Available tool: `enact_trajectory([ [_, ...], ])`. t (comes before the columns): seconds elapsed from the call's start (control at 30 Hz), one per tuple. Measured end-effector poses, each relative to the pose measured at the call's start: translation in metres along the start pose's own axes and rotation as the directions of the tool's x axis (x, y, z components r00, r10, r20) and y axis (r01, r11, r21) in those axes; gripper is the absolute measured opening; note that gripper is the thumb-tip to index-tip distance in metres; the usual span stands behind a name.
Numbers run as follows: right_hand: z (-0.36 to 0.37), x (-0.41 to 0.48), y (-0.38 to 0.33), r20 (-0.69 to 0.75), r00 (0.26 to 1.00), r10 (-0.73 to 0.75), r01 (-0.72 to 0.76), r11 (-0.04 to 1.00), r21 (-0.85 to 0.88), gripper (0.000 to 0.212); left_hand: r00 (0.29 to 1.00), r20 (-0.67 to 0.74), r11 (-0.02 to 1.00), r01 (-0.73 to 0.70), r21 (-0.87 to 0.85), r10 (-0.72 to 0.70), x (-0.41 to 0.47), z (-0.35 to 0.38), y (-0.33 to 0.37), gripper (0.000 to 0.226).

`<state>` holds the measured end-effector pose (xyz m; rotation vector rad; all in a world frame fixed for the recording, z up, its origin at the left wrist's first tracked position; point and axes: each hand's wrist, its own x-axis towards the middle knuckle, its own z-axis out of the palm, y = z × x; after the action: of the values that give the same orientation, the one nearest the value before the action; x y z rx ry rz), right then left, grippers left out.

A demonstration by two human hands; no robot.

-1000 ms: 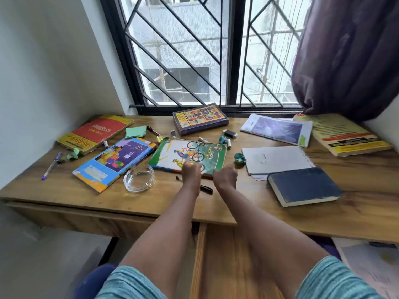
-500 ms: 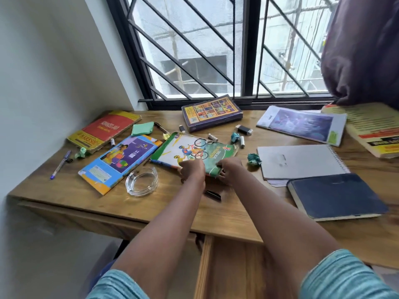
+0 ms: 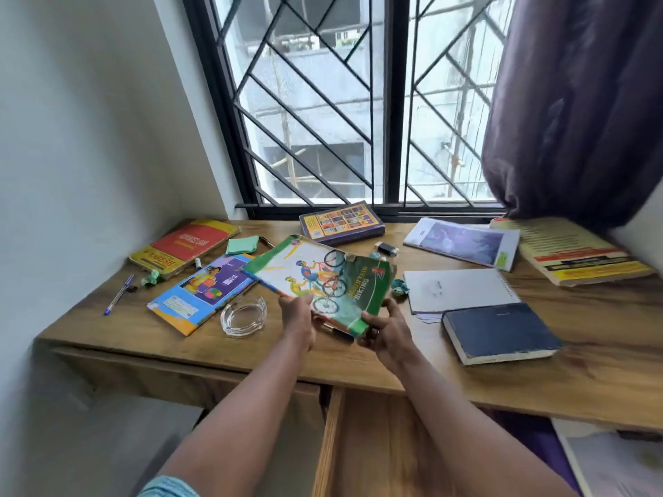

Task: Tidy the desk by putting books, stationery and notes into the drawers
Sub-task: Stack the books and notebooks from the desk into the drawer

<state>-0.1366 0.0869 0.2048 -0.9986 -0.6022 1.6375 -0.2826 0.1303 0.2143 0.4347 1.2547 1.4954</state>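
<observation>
A green "Mountain Biking" book (image 3: 323, 278) is lifted off the wooden desk (image 3: 538, 382), tilted with its far end up. My left hand (image 3: 297, 319) grips its near left edge and my right hand (image 3: 387, 331) grips its near right corner. An open wooden drawer (image 3: 376, 443) shows below the desk's front edge, between my forearms. Other books lie on the desk: a blue-orange one (image 3: 201, 292), a red-yellow one (image 3: 183, 245), a purple one (image 3: 341, 222), a dark blue one (image 3: 498, 331) and a thick yellow one (image 3: 567, 249).
A glass ashtray (image 3: 244, 315) sits left of my hands. A white spiral notebook (image 3: 455, 288), a magazine (image 3: 462, 242), a green note pad (image 3: 242, 244), a blue pen (image 3: 118, 295), crumpled green papers and small items are scattered about. Window bars and a purple curtain (image 3: 574, 102) stand behind.
Both hands closed on the green book's near edge and raised it off the desk toward me. A dark pen that lay beneath it now shows under the book's near edge.
</observation>
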Motion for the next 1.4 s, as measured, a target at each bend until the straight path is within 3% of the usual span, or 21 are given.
enact_trajectory([
  [0.2, -0.019, -0.080, 0.022, 0.028, 1.000, -0.012, 0.011, 1.000, 0.022, 0.027, 0.997, 0.074, 0.995, -0.018, -0.099, 0.025, -0.084, -0.031, -0.006, 0.039],
  [0.33, -0.047, -0.130, 0.036, -0.114, 0.993, -0.021, 0.049, 0.969, 0.243, 0.040, 0.986, 0.162, 0.999, -0.025, -0.036, 0.031, -0.140, -0.063, -0.027, 0.046],
  [0.43, -0.076, -0.173, 0.046, -0.277, 0.961, -0.020, 0.080, 0.975, 0.209, 0.046, 0.969, 0.248, 1.000, -0.020, -0.003, 0.020, -0.196, -0.076, -0.042, 0.048],
  [0.63, -0.144, -0.262, 0.056, -0.476, 0.876, -0.082, 0.147, 0.984, 0.101, 0.030, 0.891, 0.391, 0.966, 0.164, 0.200, -0.232, -0.272, -0.070, -0.093, 0.048],
  [0.8, -0.213, -0.316, 0.056, -0.660, 0.741, -0.124, 0.144, 0.989, -0.024, 0.038, 0.819, 0.370, 0.879, 0.306, 0.365, -0.439, -0.325, -0.036, -0.141, 0.042],
  [0.97, -0.279, -0.339, 0.060, -0.871, 0.483, -0.087, 0.114, 0.993, -0.036, 0.037, 0.799, 0.378, 0.828, 0.245, 0.505, -0.467, -0.358, 0.004, -0.194, 0.042],
  [1.13, -0.312, -0.344, 0.048, -0.961, 0.273, -0.036, 0.206, 0.978, 0.022, 0.023, 0.770, 0.362, 0.746, 0.211, 0.631, -0.524, -0.359, 0.041, -0.252, 0.036],
  [1.23, -0.325, -0.331, 0.042, -0.984, 0.177, -0.006, 0.288, 0.956, 0.046, 0.025, 0.757, 0.349, 0.638, 0.114, 0.762, -0.553, -0.335, 0.059, -0.309, 0.048],
  [1.3, -0.333, -0.320, 0.044, -0.985, 0.168, 0.038, 0.353, 0.931, 0.096, 0.031, 0.745, 0.334, 0.469, -0.031, 0.882, -0.578, -0.339, 0.069, -0.317, 0.056],
  [1.37, -0.336, -0.313, 0.038, -0.961, 0.238, 0.139, 0.197, 0.962, 0.188, 0.037, 0.775, 0.307, 0.269, -0.184, 0.946, -0.552, -0.353, 0.077, -0.303, 0.055],
  [1.4, -0.339, -0.308, 0.036, -0.949, 0.239, 0.205, 0.130, 0.962, 0.241, 0.036, 0.785, 0.314, 0.219, -0.229, 0.948, -0.534, -0.355, 0.080, -0.302, 0.051],
])
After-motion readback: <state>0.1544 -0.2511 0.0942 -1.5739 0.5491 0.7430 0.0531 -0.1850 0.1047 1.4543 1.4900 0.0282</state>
